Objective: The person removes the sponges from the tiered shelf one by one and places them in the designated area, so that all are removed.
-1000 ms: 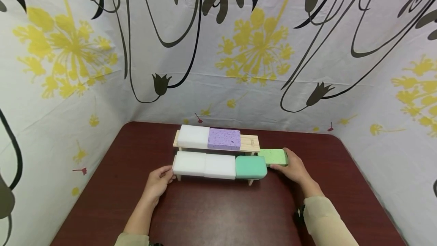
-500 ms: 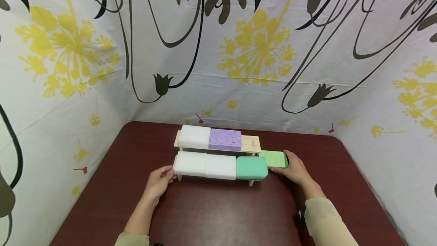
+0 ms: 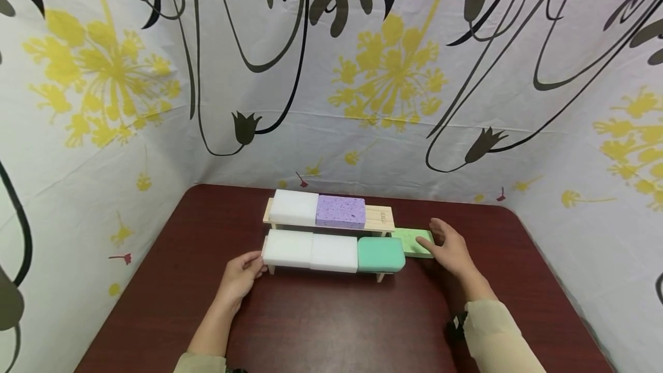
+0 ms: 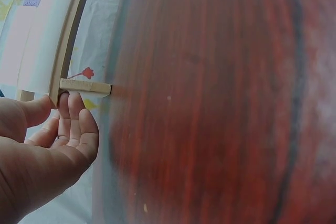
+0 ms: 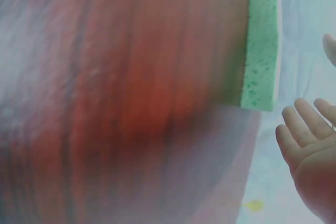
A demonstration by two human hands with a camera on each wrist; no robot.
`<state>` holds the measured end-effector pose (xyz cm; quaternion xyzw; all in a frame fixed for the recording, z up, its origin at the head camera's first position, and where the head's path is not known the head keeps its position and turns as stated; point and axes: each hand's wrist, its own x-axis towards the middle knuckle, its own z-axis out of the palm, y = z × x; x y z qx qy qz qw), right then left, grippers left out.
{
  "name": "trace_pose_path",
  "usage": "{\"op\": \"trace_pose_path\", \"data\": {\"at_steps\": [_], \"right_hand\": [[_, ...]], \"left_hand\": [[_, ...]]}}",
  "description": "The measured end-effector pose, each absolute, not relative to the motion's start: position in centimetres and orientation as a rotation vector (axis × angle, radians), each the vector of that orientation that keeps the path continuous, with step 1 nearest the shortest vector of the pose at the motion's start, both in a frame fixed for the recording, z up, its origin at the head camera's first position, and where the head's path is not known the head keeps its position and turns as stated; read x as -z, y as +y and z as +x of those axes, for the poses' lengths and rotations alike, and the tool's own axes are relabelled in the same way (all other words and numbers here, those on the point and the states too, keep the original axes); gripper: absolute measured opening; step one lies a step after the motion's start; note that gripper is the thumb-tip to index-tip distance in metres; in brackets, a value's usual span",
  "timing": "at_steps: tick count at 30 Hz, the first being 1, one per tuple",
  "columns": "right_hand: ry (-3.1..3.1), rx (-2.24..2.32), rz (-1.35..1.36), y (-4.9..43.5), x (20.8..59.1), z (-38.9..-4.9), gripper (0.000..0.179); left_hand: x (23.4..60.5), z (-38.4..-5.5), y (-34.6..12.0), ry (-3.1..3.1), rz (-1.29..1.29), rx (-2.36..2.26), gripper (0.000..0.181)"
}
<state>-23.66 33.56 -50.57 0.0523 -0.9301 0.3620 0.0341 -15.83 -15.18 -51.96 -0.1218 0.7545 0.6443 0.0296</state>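
My left hand [image 3: 240, 276] pinches the left end of the front wooden rack [image 3: 380, 277]; in the left wrist view the thumb is on the board's end and the fingers curl under it beside a rack leg [image 4: 86, 86]. Two white sponges [image 3: 287, 247] and a teal sponge [image 3: 381, 254] lie in a row on this rack. A light green sponge [image 3: 412, 240] rests on the table just right of the racks, partly behind the teal one. Over its right end is my right hand [image 3: 453, 251], fingers spread and holding nothing; the right wrist view shows the palm apart from the sponge.
Behind stands a second wooden rack [image 3: 380, 217] bearing a white sponge [image 3: 293, 206] and a speckled purple sponge [image 3: 340, 210]. Both racks are on a dark red-brown table [image 3: 342, 321]. A patterned cloth [image 3: 290, 160] hangs along the table's back and sides.
My right hand has let go of the light green sponge and lifted slightly off it, the fingers opening. The left hand keeps its hold on the front rack.
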Motion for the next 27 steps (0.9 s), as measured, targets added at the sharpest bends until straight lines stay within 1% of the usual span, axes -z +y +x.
{"op": "trace_pose_path", "data": {"at_steps": [15, 27], "right_hand": [[-2.744, -1.201, 0.235, 30.6, 47.4, -23.6, 0.075], [-2.664, -1.209, 0.346, 28.4, 45.8, -23.8, 0.065]], "left_hand": [[52.1, -15.9, -15.2, 2.316, -0.377, -1.994, 0.031], [52.0, -15.7, -15.2, 2.308, -0.375, -1.997, 0.032]]}}
